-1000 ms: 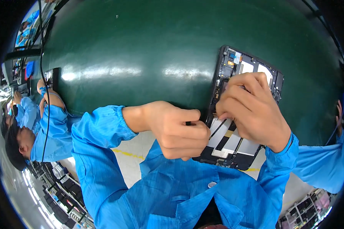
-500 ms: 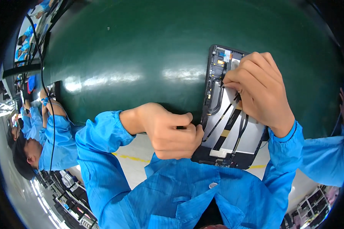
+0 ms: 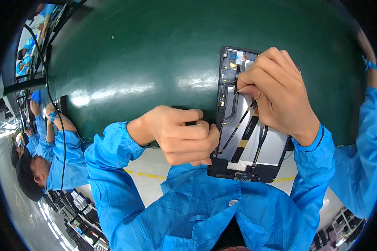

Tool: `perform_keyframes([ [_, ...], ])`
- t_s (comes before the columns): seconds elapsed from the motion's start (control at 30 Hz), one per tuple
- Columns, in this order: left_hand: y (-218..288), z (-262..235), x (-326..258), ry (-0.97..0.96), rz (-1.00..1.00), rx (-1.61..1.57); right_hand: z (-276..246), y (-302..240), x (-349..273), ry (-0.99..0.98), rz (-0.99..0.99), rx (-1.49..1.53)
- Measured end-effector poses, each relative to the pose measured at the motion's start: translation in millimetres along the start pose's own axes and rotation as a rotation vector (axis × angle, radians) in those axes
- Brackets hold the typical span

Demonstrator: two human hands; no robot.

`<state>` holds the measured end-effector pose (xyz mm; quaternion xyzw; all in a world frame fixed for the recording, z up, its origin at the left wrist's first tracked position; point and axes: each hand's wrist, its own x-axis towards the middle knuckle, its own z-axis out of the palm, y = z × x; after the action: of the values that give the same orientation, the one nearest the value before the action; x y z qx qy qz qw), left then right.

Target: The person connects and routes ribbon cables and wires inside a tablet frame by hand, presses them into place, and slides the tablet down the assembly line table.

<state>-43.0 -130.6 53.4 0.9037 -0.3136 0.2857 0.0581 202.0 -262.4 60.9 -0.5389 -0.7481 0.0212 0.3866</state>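
An opened tablet body (image 3: 243, 142), black-framed with a silver inner plate, thin black cables and small circuit boards at its far end, lies half over the near edge of the green table (image 3: 146, 54). My left hand (image 3: 182, 134) is closed around the tablet's left edge. My right hand (image 3: 276, 94) rests on the upper part of the tablet, its fingertips pinching a thin black cable (image 3: 238, 125) near the top left of the plate. Both my sleeves are bright blue.
Another person in blue with a dark cap (image 3: 42, 167) sits at my left. A further person's arm in a blue sleeve (image 3: 366, 125) shows at the right. A black cord (image 3: 54, 117) hangs down on the left. Below, pale floor with a yellow line (image 3: 151, 175).
My right hand has slid up the tablet toward its far end, uncovering the silver plate and cables. My left hand has stayed at the left edge.
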Motion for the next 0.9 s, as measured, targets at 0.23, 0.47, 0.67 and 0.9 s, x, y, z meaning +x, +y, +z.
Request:
perform_keyframes([
  [0.23,-16,3,-12,0.004,-0.064,0.015,0,-3,-1,-0.046,0.000,-0.013],
  [0.47,-22,10,-12,0.004,-0.005,-0.015,5,11,0,-0.035,0.030,0.013],
  [0.67,-19,9,-17,0.020,-0.038,-0.083,11,4,-1,-0.032,0.040,0.025],
  [0.9,-20,8,-14,0.014,-0.123,-0.111,7,4,0,-0.042,0.044,0.032],
])
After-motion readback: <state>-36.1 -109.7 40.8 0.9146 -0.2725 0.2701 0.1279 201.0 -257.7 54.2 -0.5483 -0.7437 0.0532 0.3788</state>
